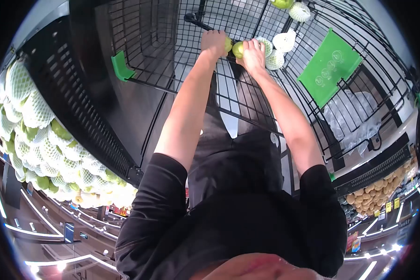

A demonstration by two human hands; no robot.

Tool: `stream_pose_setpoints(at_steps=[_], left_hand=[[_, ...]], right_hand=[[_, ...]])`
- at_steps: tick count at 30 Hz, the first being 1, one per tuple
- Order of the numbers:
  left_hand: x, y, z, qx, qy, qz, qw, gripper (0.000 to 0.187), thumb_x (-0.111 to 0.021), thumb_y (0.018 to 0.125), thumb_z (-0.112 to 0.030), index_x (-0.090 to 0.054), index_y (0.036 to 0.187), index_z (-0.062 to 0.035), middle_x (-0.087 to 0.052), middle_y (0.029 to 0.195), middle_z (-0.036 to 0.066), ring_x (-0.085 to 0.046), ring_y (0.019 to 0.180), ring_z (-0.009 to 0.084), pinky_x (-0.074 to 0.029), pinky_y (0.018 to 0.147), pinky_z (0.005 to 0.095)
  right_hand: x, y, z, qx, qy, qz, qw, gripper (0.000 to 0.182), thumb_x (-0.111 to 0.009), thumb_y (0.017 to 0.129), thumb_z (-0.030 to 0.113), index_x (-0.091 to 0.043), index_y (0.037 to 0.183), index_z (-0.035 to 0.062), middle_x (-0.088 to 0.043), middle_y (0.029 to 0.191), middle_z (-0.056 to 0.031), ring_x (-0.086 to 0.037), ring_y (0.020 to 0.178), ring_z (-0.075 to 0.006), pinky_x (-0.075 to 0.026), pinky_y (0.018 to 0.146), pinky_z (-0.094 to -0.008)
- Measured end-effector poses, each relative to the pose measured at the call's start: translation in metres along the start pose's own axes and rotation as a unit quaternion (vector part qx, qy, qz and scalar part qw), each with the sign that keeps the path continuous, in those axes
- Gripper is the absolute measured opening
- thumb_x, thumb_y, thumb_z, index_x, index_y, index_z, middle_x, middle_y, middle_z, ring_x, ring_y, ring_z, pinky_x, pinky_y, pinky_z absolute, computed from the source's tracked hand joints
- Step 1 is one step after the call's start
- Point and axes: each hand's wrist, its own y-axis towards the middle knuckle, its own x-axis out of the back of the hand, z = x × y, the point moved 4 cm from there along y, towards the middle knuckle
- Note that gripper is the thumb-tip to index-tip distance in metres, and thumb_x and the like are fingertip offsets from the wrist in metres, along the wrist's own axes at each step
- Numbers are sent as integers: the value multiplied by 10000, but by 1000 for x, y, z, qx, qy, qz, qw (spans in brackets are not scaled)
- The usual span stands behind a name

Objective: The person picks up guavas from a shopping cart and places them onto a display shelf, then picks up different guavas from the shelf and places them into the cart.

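My left hand [213, 43] is closed around a yellow-green round fruit [228, 45], mostly covered by the fingers. Close beside it on the right, my right hand [253, 56] has its fingers bent over another yellow-green fruit [238, 50]. Both hands are over the black wire basket of a shopping cart [196, 86]. White foam-netted fruits touch or lie near my right hand: one at its fingertips [265, 46], one just below that [275, 60] and a whiter one [284, 42] farther right.
Farther up are another netted fruit [299, 12] and a bare green one [283, 3]. A green panel [330, 68] and clear plastic bags [352, 116] are at the cart's right. Netted fruits [42, 144] fill a left display; brown produce [378, 191] is at right.
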Motion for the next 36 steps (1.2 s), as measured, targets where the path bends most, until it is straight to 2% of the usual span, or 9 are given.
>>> stream_pose_setpoints(at_steps=[4, 8, 13, 16, 17, 21, 28, 32, 36], left_hand=[[76, -42, 18, 28, -162, -58, 985, 766, -876, 625, -369, -598, 1260, -44, -684, 1204, 152, -647, 1131, 307, -477, 1003, 403], [158, -118, 52, 44, -417, -190, 888, 831, -882, 682, -377, -557, 1340, 13, -695, 1193, 152, -683, 1087, 257, -530, 981, 371], [263, -291, 81, -142, -729, -269, 614, 724, -843, 776, -275, -534, 1360, 23, -639, 1263, 109, -619, 1156, 180, -486, 1029, 338], [281, -395, 100, -268, -804, -283, 449, 813, -828, 771, -359, -474, 1414, -10, -602, 1317, 102, -592, 1219, 236, -436, 1089, 351], [283, -427, 106, -293, -814, -285, 412, 855, -833, 746, -401, -467, 1418, -21, -593, 1323, 117, -593, 1216, 268, -452, 1072, 357], [278, -554, 123, -359, -809, -341, 318, 933, -796, 734, -560, -449, 1426, -39, -551, 1350, 183, -582, 1206, 358, -494, 1027, 392], [190, -669, 170, -457, -808, -355, 111, 973, -732, 759, -678, -441, 1438, -44, -545, 1330, 215, -588, 1163, 343, -465, 1058, 430], [147, -711, 183, -554, -762, -334, 32, 1075, -644, 761, -796, -395, 1451, -10, -554, 1306, 203, -590, 1158, 337, -468, 1033, 451], [106, -755, 199, -547, -751, -369, 6, 1091, -635, 760, -814, -387, 1446, -4, -565, 1262, 180, -586, 1155, 323, -485, 989, 429]], right_hand=[[58, -10, 2, -82, 132, -69, 985, 750, -903, 603, 366, -631, 1232, 64, -663, 1172, -115, -500, 1261, -300, -331, 1112, -490], [143, -8, 13, -162, 314, -95, 931, 829, -916, 596, 364, -598, 1285, 29, -647, 1211, -190, -589, 1163, -330, -460, 1033, -421], [303, -20, 100, -34, 650, -40, 759, 664, -824, 832, 212, -518, 1357, -54, -633, 1269, -105, -609, 1168, -192, -467, 1035, -350], [361, -36, 173, 26, 805, 32, 592, 632, -767, 887, 286, -512, 1381, -16, -610, 1318, -100, -579, 1225, -217, -432, 1082, -377], [376, -43, 201, 69, 794, 44, 602, 700, -707, 912, 445, -489, 1418, 15, -578, 1375, -131, -555, 1270, -245, -421, 1097, -420], [435, -102, 338, 186, 839, 191, 474, 802, -587, 902, 670, -479, 1439, 84, -561, 1385, -164, -567, 1256, -290, -458, 1058, -430], [434, -206, 523, 226, 836, 475, 156, 882, -596, 864, 727, -475, 1444, 72, -549, 1411, -132, -524, 1287, -320, -417, 1079, -497], [408, -252, 589, 212, 806, 539, 122, 863, -638, 850, 713, -496, 1414, 75, -577, 1373, -79, -541, 1213, -262, -432, 986, -427], [376, -281, 632, 172, 809, 543, 149, 816, -667, 847, 682, -509, 1373, 78, -582, 1328, -74, -549, 1174, -235, -440, 931, -392]])
